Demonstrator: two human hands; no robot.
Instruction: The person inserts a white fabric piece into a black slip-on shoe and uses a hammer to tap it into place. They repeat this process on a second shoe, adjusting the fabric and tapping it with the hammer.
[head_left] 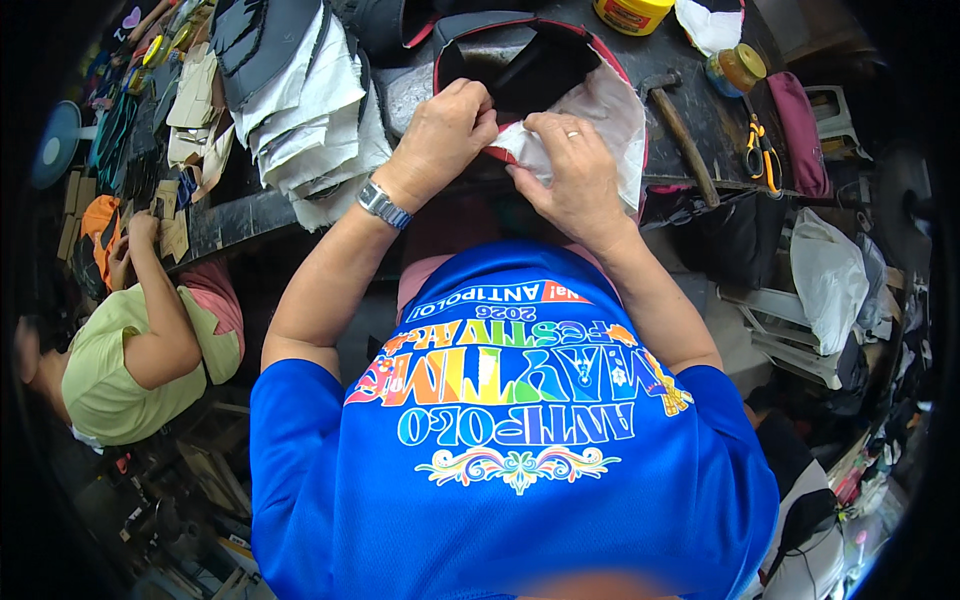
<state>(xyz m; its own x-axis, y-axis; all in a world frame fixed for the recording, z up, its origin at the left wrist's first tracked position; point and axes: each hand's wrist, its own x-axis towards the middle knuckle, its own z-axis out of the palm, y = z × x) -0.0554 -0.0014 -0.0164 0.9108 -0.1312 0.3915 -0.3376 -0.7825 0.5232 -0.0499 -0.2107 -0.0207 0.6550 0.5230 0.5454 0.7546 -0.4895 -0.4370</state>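
Observation:
A curved piece of black sheet material with whitish fabric backing (615, 115) and red edging lies at the front of the dark table. My right hand (575, 175), with a ring on it, pinches its near edge between thumb and fingers, where a red-edged corner points left. Close beside that corner, my left hand (445, 135) is closed with the fingertips pressed together; whatever they hold is hidden. A metal watch (384, 203) is on my left wrist. Behind my left hand, part of a grey metallic surface (408, 95) shows.
Left of my hands is a stack of white-backed black pieces (310, 130). A hammer (685, 140), orange-handled pliers (762, 155), a lidded jar (736, 70) and a yellow tub (634, 14) stand or lie to the right. At far left a co-worker in light green (130, 365) handles something orange.

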